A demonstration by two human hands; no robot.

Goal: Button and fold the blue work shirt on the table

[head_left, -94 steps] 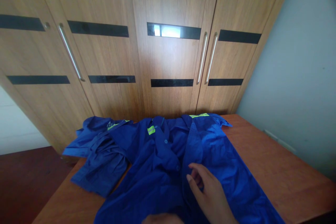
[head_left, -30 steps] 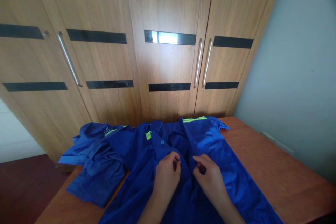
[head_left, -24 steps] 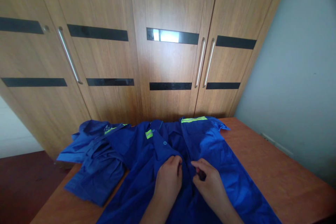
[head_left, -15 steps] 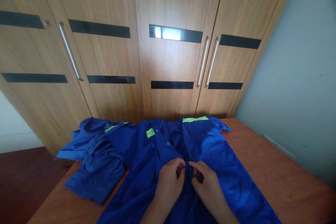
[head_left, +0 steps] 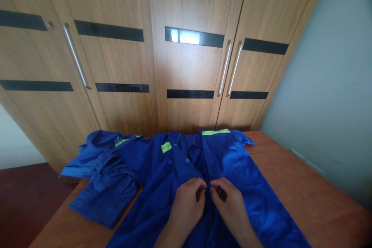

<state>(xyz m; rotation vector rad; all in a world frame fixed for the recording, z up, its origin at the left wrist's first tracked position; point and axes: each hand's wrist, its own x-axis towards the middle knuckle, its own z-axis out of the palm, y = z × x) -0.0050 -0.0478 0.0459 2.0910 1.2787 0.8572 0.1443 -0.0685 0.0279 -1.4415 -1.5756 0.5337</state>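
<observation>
A blue work jacket [head_left: 157, 186] with yellow-green reflective strips lies spread out, its front partly open towards the collar. My left hand [head_left: 190, 199] pinches the edge of one front panel at the middle. Close beside it, my right hand [head_left: 228, 197] pinches the cloth at the facing edge, thumb and forefinger together. The fingertips of both hands almost meet. Above them a button [head_left: 187, 160] shows on the left panel, with another near the collar. Whatever small part sits between the fingertips is hidden.
The jacket rests on a reddish-brown wooden surface [head_left: 293, 174]. More blue clothing [head_left: 104, 190] lies folded in a heap at the left. Behind stands a wooden wardrobe [head_left: 188, 69] with metal handles, and a pale wall [head_left: 325, 97] rises on the right.
My right hand has shifted slightly down, and its thumb and forefinger have come together on the cloth. My left hand has lowered a little, still pinching.
</observation>
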